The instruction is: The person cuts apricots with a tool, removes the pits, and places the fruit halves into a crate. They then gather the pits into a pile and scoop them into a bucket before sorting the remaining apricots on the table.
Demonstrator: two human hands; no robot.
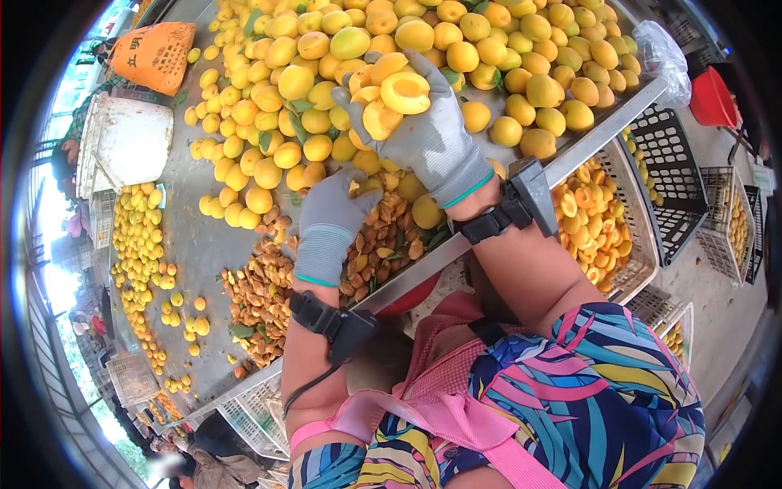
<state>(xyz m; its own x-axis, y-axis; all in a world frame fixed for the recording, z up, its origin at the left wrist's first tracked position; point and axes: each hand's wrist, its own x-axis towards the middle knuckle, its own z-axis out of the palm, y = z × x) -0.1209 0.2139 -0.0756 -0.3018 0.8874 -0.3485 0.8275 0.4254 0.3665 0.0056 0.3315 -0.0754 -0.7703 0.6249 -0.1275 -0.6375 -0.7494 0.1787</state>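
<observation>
My right hand (428, 134), in a grey glove, is closed around several apricot halves (406, 93), their hollow cut sides partly showing. Lower and to the left, my gloved left hand (336, 204) has its fingers curled together over the pits. A small orange bit shows at its fingertips, too little to identify. Whole yellow apricots (326, 49) are heaped on the metal table (191, 269) just beyond both hands. Brown apricot pits (261, 285) lie in a pile beneath and around my left hand, along the near edge.
At my right stands a crate of apricot halves (590, 216), with a black crate (668, 163) and a red basin (713, 98) farther out. A white bucket (130, 138) and an orange bag (153, 57) sit at the left. The table's metal rim (436, 265) runs close to my body.
</observation>
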